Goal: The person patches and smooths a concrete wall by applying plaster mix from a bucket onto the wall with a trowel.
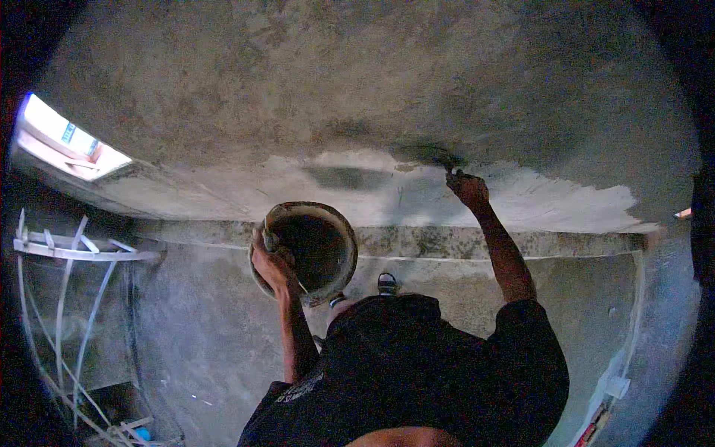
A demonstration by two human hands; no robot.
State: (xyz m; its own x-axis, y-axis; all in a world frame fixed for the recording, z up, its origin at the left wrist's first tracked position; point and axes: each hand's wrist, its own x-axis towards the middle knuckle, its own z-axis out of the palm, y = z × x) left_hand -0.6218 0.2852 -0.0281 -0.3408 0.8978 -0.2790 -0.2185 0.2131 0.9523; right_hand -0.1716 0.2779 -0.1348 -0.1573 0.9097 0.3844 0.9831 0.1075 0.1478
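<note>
My left hand [274,267] is closed on the near-left rim of a round bucket [344,232], holding it up in front of my body. The bucket's inside is dark, so its contents cannot be made out. My right hand [469,189] reaches out to the wall, closed around a dark trowel [445,157] laid against the surface. Its blade blends with its shadow. Below the trowel runs a pale, ragged-edged band of fresh coating [424,195]; the wall [357,82] above it is darker grey.
A ledge [439,243] runs along the wall's foot, above a grey floor [201,320]. One sandalled foot [386,284] shows beyond my dark shirt. At left stands a pale slatted frame [74,253], beneath a bright opening [71,141]. A pale strip [622,372] edges the floor at right.
</note>
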